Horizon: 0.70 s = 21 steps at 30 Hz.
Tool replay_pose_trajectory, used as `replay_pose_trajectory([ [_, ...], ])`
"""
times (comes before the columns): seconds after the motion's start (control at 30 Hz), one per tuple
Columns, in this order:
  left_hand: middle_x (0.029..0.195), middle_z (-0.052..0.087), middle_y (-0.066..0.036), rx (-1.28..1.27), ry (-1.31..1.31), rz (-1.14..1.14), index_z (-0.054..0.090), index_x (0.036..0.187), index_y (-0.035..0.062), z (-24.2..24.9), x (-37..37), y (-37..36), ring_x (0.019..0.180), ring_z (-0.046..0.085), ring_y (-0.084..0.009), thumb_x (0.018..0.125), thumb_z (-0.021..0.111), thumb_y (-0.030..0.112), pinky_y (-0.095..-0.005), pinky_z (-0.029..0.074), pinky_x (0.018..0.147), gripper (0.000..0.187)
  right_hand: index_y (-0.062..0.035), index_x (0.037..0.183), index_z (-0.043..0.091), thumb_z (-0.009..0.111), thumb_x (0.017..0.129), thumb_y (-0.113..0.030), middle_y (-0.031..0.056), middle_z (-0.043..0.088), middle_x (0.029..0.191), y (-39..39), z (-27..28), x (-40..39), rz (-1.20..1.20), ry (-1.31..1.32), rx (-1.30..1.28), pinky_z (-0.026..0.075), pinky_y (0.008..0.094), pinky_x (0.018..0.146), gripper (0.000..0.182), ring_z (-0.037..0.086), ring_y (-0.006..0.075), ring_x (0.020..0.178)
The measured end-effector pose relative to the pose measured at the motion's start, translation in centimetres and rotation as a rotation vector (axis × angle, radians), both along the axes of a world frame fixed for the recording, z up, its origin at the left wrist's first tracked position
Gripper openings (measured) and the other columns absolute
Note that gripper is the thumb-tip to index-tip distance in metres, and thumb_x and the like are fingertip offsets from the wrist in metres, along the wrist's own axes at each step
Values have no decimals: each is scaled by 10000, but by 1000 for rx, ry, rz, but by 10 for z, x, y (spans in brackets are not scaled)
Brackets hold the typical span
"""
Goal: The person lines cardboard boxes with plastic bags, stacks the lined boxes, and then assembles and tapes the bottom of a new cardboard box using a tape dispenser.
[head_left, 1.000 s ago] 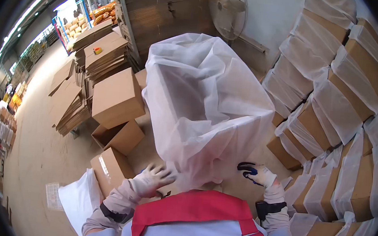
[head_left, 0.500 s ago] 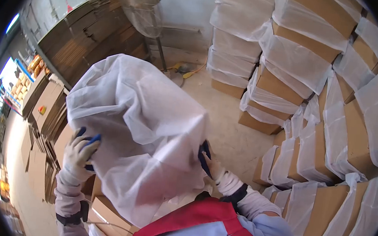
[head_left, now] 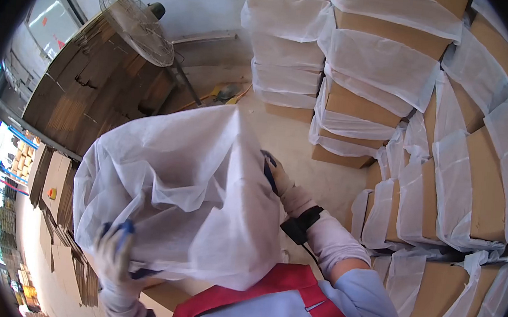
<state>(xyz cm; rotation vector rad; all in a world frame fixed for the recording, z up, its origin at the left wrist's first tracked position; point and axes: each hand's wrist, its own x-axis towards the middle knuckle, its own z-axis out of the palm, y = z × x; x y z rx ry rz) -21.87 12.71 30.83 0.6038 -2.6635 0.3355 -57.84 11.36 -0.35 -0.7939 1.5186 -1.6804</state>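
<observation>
A thin white liner bag (head_left: 201,208) spreads out in front of me, its folds making a hollow in the middle. At its lower left edge, my left hand (head_left: 114,258) is closed on the material, in a white glove with blue fingertips; the hand is a little blurred. My right hand (head_left: 276,175), gloved the same way, holds the bag's right side, its fingertips partly hidden by the cloth-like film. Whether a carton stands inside the bag cannot be seen. Brown cardboard (head_left: 169,296) shows below it.
Cartons with white liners hanging over them (head_left: 371,66) are stacked along the right and back. Flattened cardboard (head_left: 91,84) is piled at the left, near a standing fan (head_left: 137,26). More cardboard sheets (head_left: 66,263) lean at lower left.
The bag has come lower and spread wider, with a squarer corner at the top. My right hand has moved up and my left hand down. The view has shifted.
</observation>
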Motion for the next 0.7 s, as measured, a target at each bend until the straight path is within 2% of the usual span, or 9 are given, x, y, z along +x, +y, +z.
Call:
replay_pose_trajectory([
  [0.03, 997, 594, -155, -18, 1, 84, 588, 1015, 17, 5, 4, -5, 876, 583, -340, 505, 777, 296, -474, 437, 842, 611, -14, 1233, 483, 471, 925, -297, 142, 557, 1181, 5, 1, 0, -3, 3, -7, 393, 298, 941, 419, 520, 225, 1093],
  [0.1, 849, 613, -113, 351, 62, 52, 626, 886, 31, -24, 32, -34, 792, 586, -305, 429, 772, 180, -412, 458, 753, 503, 36, 1234, 465, 420, 942, -279, 118, 522, 1219, 19, 26, 11, 29, 71, -64, 336, 276, 992, 432, 467, 191, 1136],
  [0.17, 784, 602, -95, 283, 94, 6, 632, 834, 42, -30, 13, -55, 753, 580, -295, 407, 761, 142, -394, 455, 717, 456, -9, 1224, 491, 469, 928, -302, 136, 547, 1194, 1, 11, 0, -28, 131, -88, 374, 295, 962, 417, 507, 212, 1104],
  [0.3, 731, 588, -52, 167, 189, -191, 632, 772, 88, -31, -67, -106, 702, 568, -253, 380, 777, 127, -360, 440, 664, 420, -4, 1215, 497, 468, 927, -210, 125, 516, 1226, -19, 42, -61, -201, -341, -328, 381, 318, 957, 354, 506, 232, 1097],
  [0.37, 748, 589, -52, 82, 252, -242, 631, 781, 89, -43, -108, -148, 710, 570, -252, 409, 793, 179, -354, 438, 677, 416, -3, 1216, 495, 465, 928, -209, 124, 515, 1228, -21, 52, -100, -212, -367, -337, 381, 319, 957, 355, 505, 233, 1097],
  [0.4, 767, 600, -80, 127, 286, -265, 645, 810, 86, -44, -130, -166, 751, 578, -290, 417, 800, 144, -368, 445, 683, 427, -2, 1217, 494, 464, 929, -208, 124, 514, 1228, -22, 55, -119, -229, -340, -334, 381, 320, 957, 355, 505, 233, 1097],
  [0.5, 715, 590, -45, 149, 286, -402, 644, 805, 99, -43, -197, -215, 710, 575, -265, 465, 770, 129, -352, 437, 679, 364, -1, 1219, 491, 459, 930, -206, 124, 512, 1231, -24, 62, -170, -306, -171, -276, 382, 322, 956, 356, 504, 233, 1097],
  [0.63, 691, 578, -43, 141, 287, -526, 635, 785, 109, -30, -250, -259, 701, 574, -265, 562, 747, 200, -355, 440, 689, 266, 2, 1222, 488, 452, 932, -204, 123, 510, 1234, -11, 53, -187, -458, 22, -128, 383, 324, 956, 357, 503, 233, 1098],
  [0.7, 675, 525, -11, 99, 307, -568, 587, 753, 168, -33, -260, -274, 621, 533, -201, 656, 693, 287, -359, 392, 623, 187, 3, 1223, 486, 449, 933, -203, 123, 508, 1235, 2, 41, -173, -536, 76, -35, 384, 325, 955, 357, 503, 233, 1098],
])
